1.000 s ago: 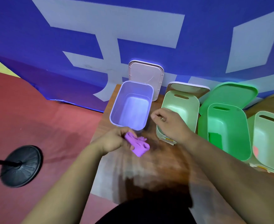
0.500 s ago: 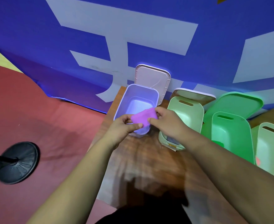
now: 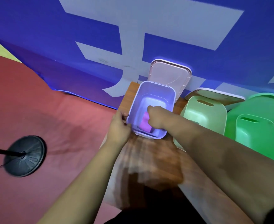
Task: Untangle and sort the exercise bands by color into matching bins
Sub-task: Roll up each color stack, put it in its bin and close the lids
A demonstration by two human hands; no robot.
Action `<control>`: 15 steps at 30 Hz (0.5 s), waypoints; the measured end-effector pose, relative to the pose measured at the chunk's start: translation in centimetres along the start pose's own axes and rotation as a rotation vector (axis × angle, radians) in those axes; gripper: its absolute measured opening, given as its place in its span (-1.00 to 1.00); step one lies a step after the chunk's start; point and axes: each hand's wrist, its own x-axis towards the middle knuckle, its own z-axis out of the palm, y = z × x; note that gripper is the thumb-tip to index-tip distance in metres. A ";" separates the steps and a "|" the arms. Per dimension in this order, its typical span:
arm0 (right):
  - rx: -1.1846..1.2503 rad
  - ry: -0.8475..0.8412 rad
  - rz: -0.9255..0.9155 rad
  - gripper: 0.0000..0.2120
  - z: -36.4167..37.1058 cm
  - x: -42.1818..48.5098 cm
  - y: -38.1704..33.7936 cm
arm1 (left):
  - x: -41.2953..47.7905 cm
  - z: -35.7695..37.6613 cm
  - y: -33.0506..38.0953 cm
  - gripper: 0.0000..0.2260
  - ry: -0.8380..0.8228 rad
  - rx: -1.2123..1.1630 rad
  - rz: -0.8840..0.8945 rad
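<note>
A purple exercise band (image 3: 144, 124), folded flat, lies inside the lilac bin (image 3: 157, 90) near its front wall. My right hand (image 3: 157, 118) reaches down into that bin with curled fingers on the band's right edge. My left hand (image 3: 119, 126) rests against the bin's outer left wall, fingers touching the rim. To the right stand a pale green bin (image 3: 204, 113) and a brighter green bin (image 3: 259, 135).
The bins stand on a wooden table (image 3: 149, 159) against a blue-and-white wall banner. A pink lid (image 3: 170, 73) leans behind the lilac bin. On the red floor to the left is a black round stand base (image 3: 25, 155).
The purple band went from the table, up between both hands above the bin's rim, down into the lilac bin. My left hand let go and moved to the bin's side.
</note>
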 end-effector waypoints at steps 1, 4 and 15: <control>-0.023 -0.023 0.001 -0.87 0.3 0.6 -0.1 | 0.2 0.0 -0.2 -0.68 -0.005 -0.006 -0.002; -0.085 -0.100 0.013 -0.93 1.3 2.2 -0.2 | 0.7 0.0 -0.7 -0.67 -0.017 0.015 -0.002; -0.153 0.071 0.093 -0.77 2.0 3.6 0.7 | 2.5 -0.4 -0.8 -0.79 -0.041 0.056 0.025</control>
